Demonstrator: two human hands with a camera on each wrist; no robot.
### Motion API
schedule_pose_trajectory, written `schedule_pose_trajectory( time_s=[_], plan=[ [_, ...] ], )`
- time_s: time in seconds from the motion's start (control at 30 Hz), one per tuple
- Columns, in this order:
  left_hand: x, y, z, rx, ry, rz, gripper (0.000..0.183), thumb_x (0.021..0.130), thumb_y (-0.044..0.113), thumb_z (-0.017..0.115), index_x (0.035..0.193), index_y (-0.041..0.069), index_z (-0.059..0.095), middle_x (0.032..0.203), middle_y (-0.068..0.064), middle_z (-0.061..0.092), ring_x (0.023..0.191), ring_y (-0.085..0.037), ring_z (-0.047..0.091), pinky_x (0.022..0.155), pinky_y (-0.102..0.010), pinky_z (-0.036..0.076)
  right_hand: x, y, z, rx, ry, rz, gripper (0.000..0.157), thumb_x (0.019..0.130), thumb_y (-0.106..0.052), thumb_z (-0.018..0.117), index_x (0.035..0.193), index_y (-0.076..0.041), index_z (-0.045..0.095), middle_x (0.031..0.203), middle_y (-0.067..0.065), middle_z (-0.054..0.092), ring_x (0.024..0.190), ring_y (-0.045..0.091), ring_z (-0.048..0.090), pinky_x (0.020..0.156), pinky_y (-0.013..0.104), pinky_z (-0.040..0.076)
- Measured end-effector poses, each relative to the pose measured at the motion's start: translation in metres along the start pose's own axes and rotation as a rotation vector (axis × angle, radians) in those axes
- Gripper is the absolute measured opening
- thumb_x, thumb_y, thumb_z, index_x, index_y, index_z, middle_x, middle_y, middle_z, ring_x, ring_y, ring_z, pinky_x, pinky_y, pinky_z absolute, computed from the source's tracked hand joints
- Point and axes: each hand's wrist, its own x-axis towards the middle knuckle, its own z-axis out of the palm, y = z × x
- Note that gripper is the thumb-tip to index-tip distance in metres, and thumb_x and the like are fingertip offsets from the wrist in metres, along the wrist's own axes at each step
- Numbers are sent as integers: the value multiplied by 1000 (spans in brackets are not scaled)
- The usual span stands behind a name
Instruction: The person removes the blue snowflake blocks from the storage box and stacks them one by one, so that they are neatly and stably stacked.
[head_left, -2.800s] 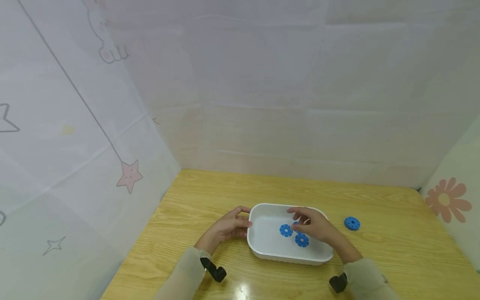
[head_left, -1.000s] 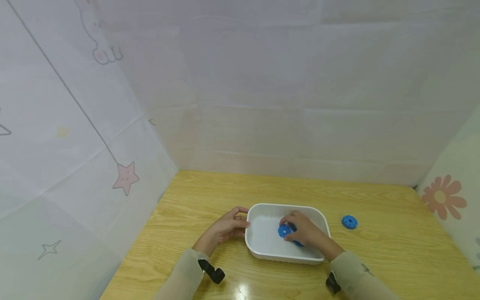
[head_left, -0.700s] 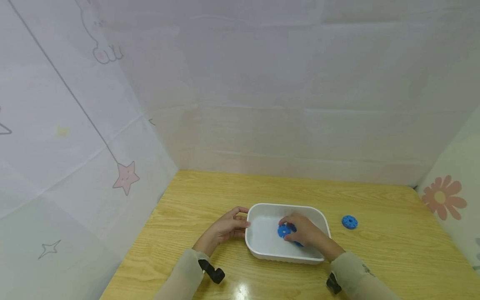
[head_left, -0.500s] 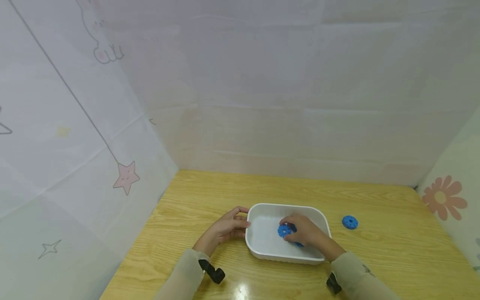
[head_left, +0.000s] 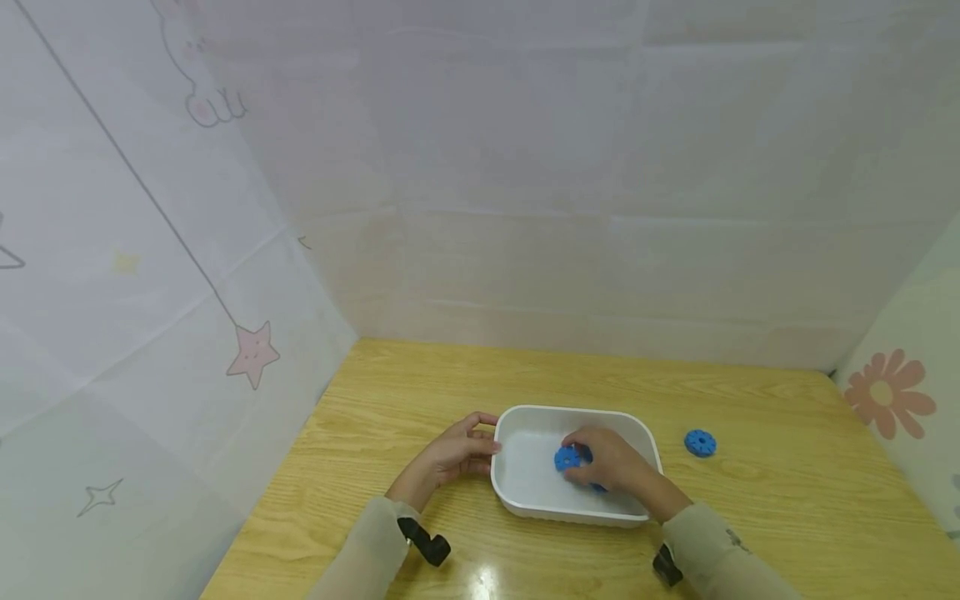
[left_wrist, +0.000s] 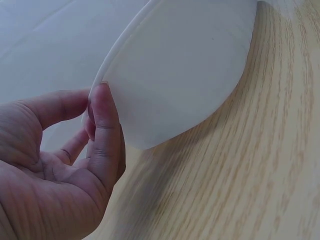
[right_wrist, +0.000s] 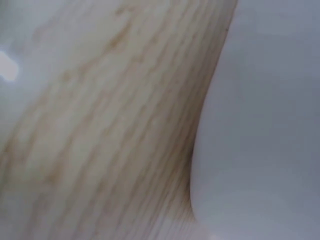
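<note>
1. Your right hand [head_left: 611, 461] is down inside the white tray [head_left: 522, 479], thumb and fingers curled round a blue disc [head_left: 560, 460] in a narrow grip.
2. That disc sits at your fingertips, out to the left of your palm. Your fingers meet its far edge and your thumb its near edge; its face, with the hole in the middle and notches round the rim, is turned up toward you.
3. Whether the disc rests on the tray floor or is slightly raised, you cannot tell from this angle.
4. More blue shows beneath the same hand: one blue patch [head_left: 587, 455] between thumb and fingers, just right of the disc, and another blue piece [head_left: 598, 487] below the thumb. Your hand covers most of both, so their full outlines are hidden.
5. Your left hand [head_left: 452, 454] pinches the tray's left end. The left wrist view shows the rim caught between thumb and fingers, with the wall rising beside them.
6. The gripped disc is well apart from your left hand, with bare tray floor between.
7. The right wrist view is blurred and gives you only the tray's outer wall and the wooden table [head_left: 420, 375].
8. Outside the tray, to your right, a small stack of blue discs [head_left: 693, 445] lies on the table, well apart from both hands.
</note>
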Motion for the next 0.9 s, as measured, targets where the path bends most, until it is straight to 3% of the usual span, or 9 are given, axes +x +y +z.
schedule_pose_trajectory(
  time_s=[0.2, 0.47, 0.67, 0.9],
  plan=[
    [0, -1, 0, 8, 1, 0, 51, 94, 0, 65, 142, 3, 45, 120, -24, 66, 82, -17, 68, 71, -30, 58, -4, -5, -7, 26, 65, 32, 42, 80, -33, 87, 116, -18, 72, 90, -10, 57, 82, 11, 51, 73, 30, 47],
    [1, -1, 0, 13, 19, 5, 52, 93, 1, 66, 141, 3, 46, 119, -24, 66, 85, -19, 69, 69, -29, 58, -16, -5, -22, 76, 174, -41, 38, 82, -29, 85, 115, -17, 71, 90, -7, 60, 79, 16, 52, 66, 25, 45],
    [1, -1, 0, 0, 19, 4, 52, 93, 1, 67, 141, 3, 45, 118, -23, 67, 84, -19, 69, 67, -28, 58, -26, 4, -32, 90, 261, -86, 38, 83, -28, 85, 117, -16, 72, 91, -7, 59, 79, 18, 51, 62, 24, 41],
    [2, -2, -1, -10, 15, 0, 53, 93, 0, 67, 141, 3, 45, 123, -27, 64, 85, -20, 69, 66, -28, 59, -39, 22, -38, 82, 356, -102, 40, 83, -30, 84, 119, -16, 73, 89, -11, 57, 78, 8, 47, 60, 22, 42]
  ],
)
